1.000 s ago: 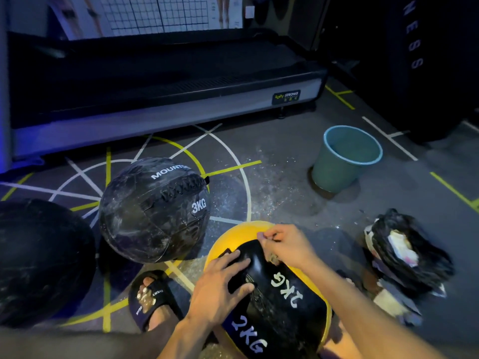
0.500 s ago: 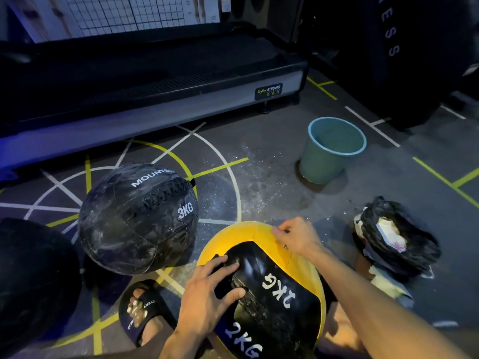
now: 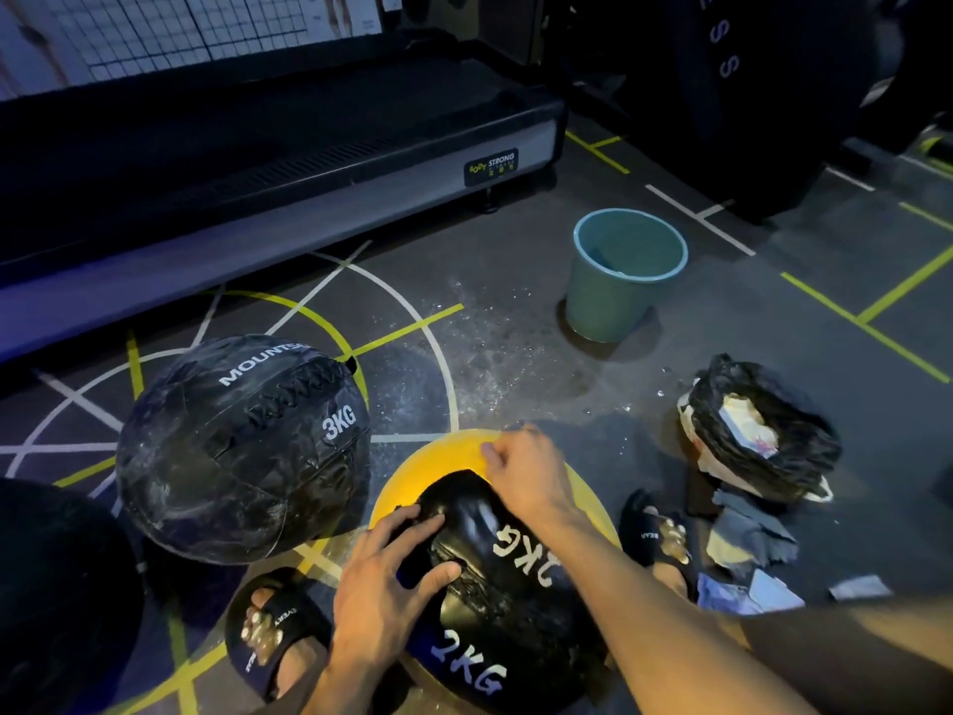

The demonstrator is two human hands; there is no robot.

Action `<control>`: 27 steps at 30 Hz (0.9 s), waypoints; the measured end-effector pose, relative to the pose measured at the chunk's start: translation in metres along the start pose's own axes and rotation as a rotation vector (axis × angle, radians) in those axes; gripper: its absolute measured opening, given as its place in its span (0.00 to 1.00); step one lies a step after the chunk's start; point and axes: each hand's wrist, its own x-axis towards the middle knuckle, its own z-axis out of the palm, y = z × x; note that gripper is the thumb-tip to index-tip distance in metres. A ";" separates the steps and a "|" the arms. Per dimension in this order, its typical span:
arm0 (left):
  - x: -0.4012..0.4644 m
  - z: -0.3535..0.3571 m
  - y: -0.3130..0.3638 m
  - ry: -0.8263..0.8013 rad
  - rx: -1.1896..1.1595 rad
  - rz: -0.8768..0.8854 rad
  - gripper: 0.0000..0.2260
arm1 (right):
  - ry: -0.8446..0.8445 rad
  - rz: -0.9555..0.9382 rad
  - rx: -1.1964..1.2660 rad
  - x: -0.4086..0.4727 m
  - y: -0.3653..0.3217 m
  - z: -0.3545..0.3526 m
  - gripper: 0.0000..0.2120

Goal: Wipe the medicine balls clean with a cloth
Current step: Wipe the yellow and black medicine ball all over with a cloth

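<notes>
**A:** Where is the ball you are working on?

**B:** The 2 kg medicine ball (image 3: 495, 575), yellow and black, is sitting on the floor between your two sandalled feet, just beside the black 3 kg ball (image 3: 242, 448). It is lying close in front of you, probably so that both arms are reaching it without stretching.

**A:** What are your hands doing?

**B:** Your left hand (image 3: 384, 593) is resting spread on the black panel, fingers straight, seemingly bracing the ball so it is not rolling. Your right hand (image 3: 526, 474) is lying over the far yellow part with its fingers bent. Whether it is pinching a cloth there, I cannot tell; none is showing under it.

**A:** And the things around you?

**B:** A teal bucket (image 3: 626, 273) is standing well apart on the floor, with wet speckles between it and you, so it is likely serving for rinsing. A black bag (image 3: 763, 430) of scraps is lying near your right foot.
</notes>
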 end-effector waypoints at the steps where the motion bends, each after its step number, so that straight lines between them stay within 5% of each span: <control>1: -0.001 0.000 -0.001 0.004 -0.007 -0.001 0.27 | 0.025 0.076 0.019 -0.004 0.022 -0.006 0.20; 7: -0.003 0.000 -0.012 0.024 -0.025 -0.025 0.26 | 0.039 0.338 0.119 -0.031 0.088 -0.030 0.18; 14: -0.022 0.008 -0.022 0.186 -0.003 -0.069 0.28 | -0.004 -0.049 0.101 -0.012 -0.027 0.012 0.14; 18: -0.026 0.013 -0.021 0.236 0.052 -0.101 0.30 | -0.010 -0.181 0.046 -0.023 -0.024 0.015 0.13; 27: -0.026 0.012 -0.014 0.170 0.147 -0.109 0.34 | 0.134 0.279 0.054 -0.027 0.085 -0.025 0.16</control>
